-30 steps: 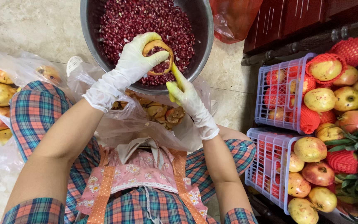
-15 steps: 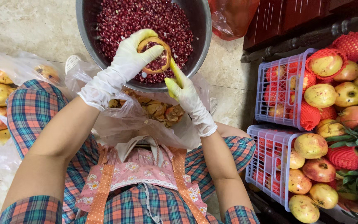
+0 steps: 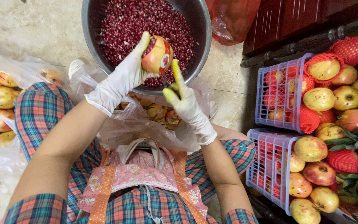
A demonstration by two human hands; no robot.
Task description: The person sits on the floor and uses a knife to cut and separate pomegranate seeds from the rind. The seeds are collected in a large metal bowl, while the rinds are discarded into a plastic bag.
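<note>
My left hand [image 3: 121, 81], in a white glove, grips a partly emptied pomegranate [image 3: 158, 56] over a large metal bowl [image 3: 88, 29] heaped with red seeds [image 3: 137, 20]. The fruit's yellow-pink skin faces up. My right hand [image 3: 185, 103], also gloved and with yellow-stained fingertips, sits just below the fruit at the bowl's near rim. Its fingers close around a small dark blade [image 3: 163, 81] that touches the fruit's lower edge; the handle is hidden.
A clear plastic bag of peels [image 3: 158, 114] lies on my lap under the bowl. Two lilac baskets [image 3: 270, 99] [image 3: 266, 166] of pomegranates stand at the right, some fruit in red foam nets. Another bag of fruit [image 3: 1, 99] lies left. A red bag [image 3: 233, 20] and dark wood furniture [image 3: 295, 20] are behind.
My left hand has turned the pomegranate, so its skin shows instead of the open seeded side. The right hand stays under it with the index finger raised.
</note>
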